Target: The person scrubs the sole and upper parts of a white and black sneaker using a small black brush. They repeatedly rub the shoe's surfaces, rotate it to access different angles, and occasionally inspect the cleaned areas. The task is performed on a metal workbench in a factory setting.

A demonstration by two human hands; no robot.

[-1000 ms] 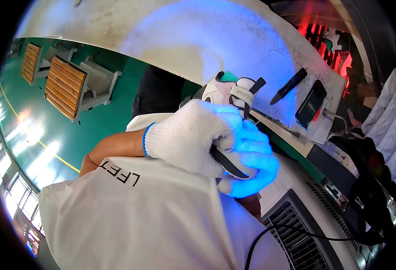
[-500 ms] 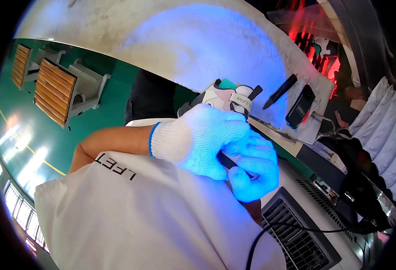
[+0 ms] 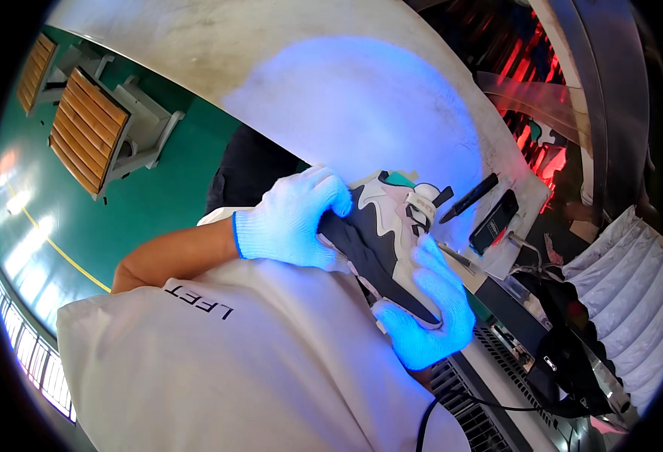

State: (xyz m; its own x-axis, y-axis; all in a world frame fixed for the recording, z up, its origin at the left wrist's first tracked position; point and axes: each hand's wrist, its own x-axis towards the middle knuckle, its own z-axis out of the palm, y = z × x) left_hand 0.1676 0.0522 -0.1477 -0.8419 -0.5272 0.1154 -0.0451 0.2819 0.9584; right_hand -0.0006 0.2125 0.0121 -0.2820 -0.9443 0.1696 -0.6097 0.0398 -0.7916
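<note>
A sneaker (image 3: 388, 241) in dark grey, white and pale pink, with a teal patch at its opening and a light strap, is held up between both my hands in front of my chest. My left hand (image 3: 293, 215), in a white knit glove with a blue cuff edge, is closed on its left end. My right hand (image 3: 440, 313), also gloved and lit blue, grips the lower right end, with the thumb beneath and the fingers along the far side. Whether a sole is attached I cannot make out.
Ahead lies a pale worktable (image 3: 195, 45) with a round patch of blue light. A black pen (image 3: 469, 199) and a dark phone (image 3: 494, 223) rest near its right edge. Red-lit racks (image 3: 531, 128) and a white pleated hose (image 3: 633, 279) stand right. Wood-slatted carts (image 3: 90, 132) are left.
My hands have moved apart from their overlapping position, leaving the sneaker's side in view. The left hand has shifted left onto one end, while the right hand has gone slightly lower.
</note>
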